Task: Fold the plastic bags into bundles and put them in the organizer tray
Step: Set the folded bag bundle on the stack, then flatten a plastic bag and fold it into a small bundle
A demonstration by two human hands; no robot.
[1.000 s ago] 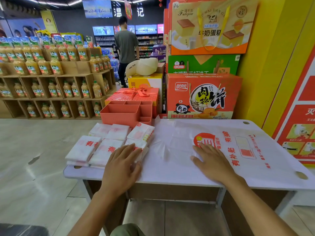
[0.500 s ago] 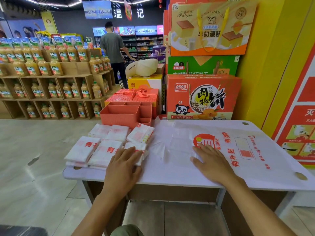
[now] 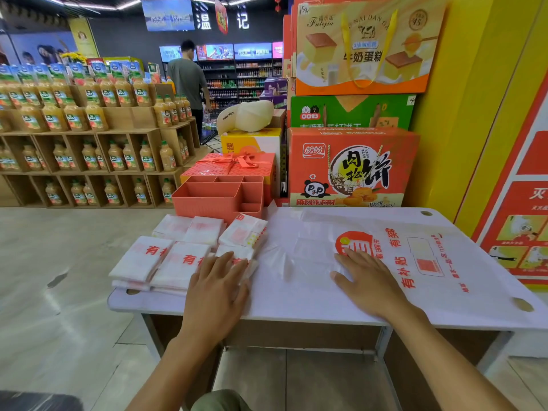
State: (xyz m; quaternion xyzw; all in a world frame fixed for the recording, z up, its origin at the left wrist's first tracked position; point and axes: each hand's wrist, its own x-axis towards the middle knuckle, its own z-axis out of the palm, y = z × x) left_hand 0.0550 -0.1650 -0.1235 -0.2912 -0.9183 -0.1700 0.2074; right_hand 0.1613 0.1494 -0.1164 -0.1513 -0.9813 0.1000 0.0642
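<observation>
plastic bag [image 3: 299, 292]: translucent white, red characters, red-orange logo with a yellow dot. folded bundles [image 3: 142, 259]: white, red print. organizer tray [image 3: 207, 200]: plain coral. gift box [image 3: 234, 164]: red, red ribbon. carton [image 3: 350, 167]: orange-red, black calligraphy, panda. pillar [image 3: 459, 114]: yellow.

Both forearms [image 3: 178, 366] are bare right to the frame's edge, with skin showing all the way. The left hand [image 3: 218, 289] is bare, and so is the right hand [image 3: 369, 281]. Low between the arms sits a patch of olive-green cloth [image 3: 221, 400], and there's no telling which garment it belongs to.
</observation>
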